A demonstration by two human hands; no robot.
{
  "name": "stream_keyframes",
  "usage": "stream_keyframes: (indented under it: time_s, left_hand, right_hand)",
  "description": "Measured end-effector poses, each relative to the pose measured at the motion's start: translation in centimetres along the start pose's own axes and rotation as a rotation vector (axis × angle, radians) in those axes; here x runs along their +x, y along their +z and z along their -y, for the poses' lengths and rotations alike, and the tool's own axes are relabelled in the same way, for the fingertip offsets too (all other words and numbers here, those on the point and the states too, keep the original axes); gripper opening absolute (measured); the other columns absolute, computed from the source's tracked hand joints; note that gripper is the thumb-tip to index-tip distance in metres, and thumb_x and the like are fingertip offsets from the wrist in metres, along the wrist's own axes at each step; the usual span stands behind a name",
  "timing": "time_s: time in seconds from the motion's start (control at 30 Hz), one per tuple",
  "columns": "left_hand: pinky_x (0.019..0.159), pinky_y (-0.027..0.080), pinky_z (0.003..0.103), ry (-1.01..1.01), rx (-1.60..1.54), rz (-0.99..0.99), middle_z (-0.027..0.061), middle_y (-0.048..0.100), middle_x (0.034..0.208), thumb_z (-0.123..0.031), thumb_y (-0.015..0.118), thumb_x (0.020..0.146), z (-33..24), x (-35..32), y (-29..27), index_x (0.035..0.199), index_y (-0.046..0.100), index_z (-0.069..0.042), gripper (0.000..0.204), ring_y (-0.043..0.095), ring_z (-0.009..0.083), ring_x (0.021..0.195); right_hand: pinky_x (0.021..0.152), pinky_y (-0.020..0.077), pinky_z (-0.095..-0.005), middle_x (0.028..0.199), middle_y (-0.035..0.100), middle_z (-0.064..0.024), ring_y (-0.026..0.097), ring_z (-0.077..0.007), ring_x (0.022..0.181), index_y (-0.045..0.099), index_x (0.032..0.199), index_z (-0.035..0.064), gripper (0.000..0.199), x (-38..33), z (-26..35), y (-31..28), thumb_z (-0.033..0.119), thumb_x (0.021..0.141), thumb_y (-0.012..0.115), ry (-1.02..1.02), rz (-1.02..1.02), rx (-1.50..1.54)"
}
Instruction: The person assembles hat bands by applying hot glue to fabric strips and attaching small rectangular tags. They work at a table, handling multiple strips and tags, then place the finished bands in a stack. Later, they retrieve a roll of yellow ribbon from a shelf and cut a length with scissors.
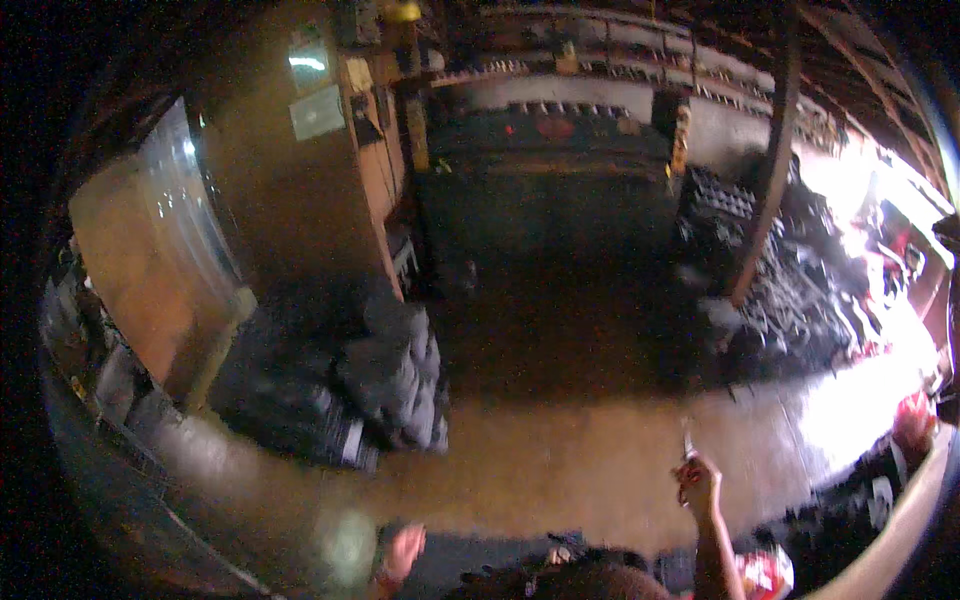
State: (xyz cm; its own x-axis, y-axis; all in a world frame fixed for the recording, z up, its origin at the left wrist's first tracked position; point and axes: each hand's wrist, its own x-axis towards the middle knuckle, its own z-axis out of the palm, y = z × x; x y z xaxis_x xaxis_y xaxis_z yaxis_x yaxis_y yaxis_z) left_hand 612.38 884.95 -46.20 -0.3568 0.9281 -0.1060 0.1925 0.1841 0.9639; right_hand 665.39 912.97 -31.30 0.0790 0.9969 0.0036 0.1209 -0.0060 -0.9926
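Note:
The whole picture is blurred by motion. My right hand [697, 486] is raised at the lower right, its fingers closed on a small thin pale object [688, 443] that sticks up from the fist; what it is cannot be made out. My left hand [403, 549] is low at the bottom edge, left of centre, with nothing seen in it and its fingers loosely apart. Both hands hover over a bare brown floor [560, 455]. A red and white thing [765, 572] shows by my right forearm.
A stack of dark grey rounded parts [395, 385] sits on the floor at left centre. A large dark cabinet [545, 190] stands at the back. A leaning wooden post [765, 170] and heaps of dark metal parts [800, 285] fill the right. An orange partition [130, 270] stands at the left.

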Motion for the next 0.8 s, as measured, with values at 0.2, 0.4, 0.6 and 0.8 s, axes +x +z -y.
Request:
stream_keyframes:
  time_s: [0.2,0.4,0.6,0.8]
  left_hand:
    - [0.087,0.049,0.03,-0.628,0.005,-0.102,0.0074,0.065,0.109,-0.017,0.053,0.097,1.7,17.2,-0.3,0.123,0.055,0.0,0.031,0.061,0.0153,0.101]
    - [0.087,0.049,0.031,-0.53,-0.007,-0.117,0.0083,0.064,0.113,-0.018,0.054,0.097,-0.4,45.2,-2.7,0.124,0.056,-0.002,0.031,0.061,0.0166,0.102]
    - [0.087,0.049,0.033,-0.21,0.037,0.007,0.0092,0.062,0.116,-0.019,0.056,0.097,-10.0,74.5,-4.6,0.124,0.056,-0.003,0.031,0.06,0.0179,0.104]
    - [0.087,0.049,0.035,0.232,0.061,0.181,0.01,0.061,0.119,-0.02,0.057,0.097,-18.5,100.9,-4.1,0.125,0.057,-0.004,0.032,0.059,0.0192,0.105]
  right_hand:
    - [0.05,0.047,-0.0304,0.082,0.063,-0.0067,0.061,-0.0129,0.068,0.064,0.095,0.0034,0.022,20.6,10.9,25.1,0.0,0.076,0.074,0.245,0.7,0.369]
    - [0.098,0.0465,-0.0404,0.115,0.064,-0.0129,0.059,-0.0325,0.111,0.065,0.111,0.0051,0.036,39.6,15.8,42.6,0.013,0.077,0.075,-0.723,0.997,-0.031]
    - [0.106,0.0392,-0.0433,0.133,0.051,-0.0203,0.044,-0.0357,0.129,0.053,0.131,0.0083,0.063,61.2,19.1,46.1,0.048,0.084,0.064,-0.654,0.99,-1.015]
    - [0.08,0.055,-0.0371,0.107,0.064,-0.0145,0.065,-0.0283,0.093,0.067,0.105,0.0017,0.045,84.7,23.4,47.0,0.021,0.068,0.082,-0.134,0.396,-0.187]
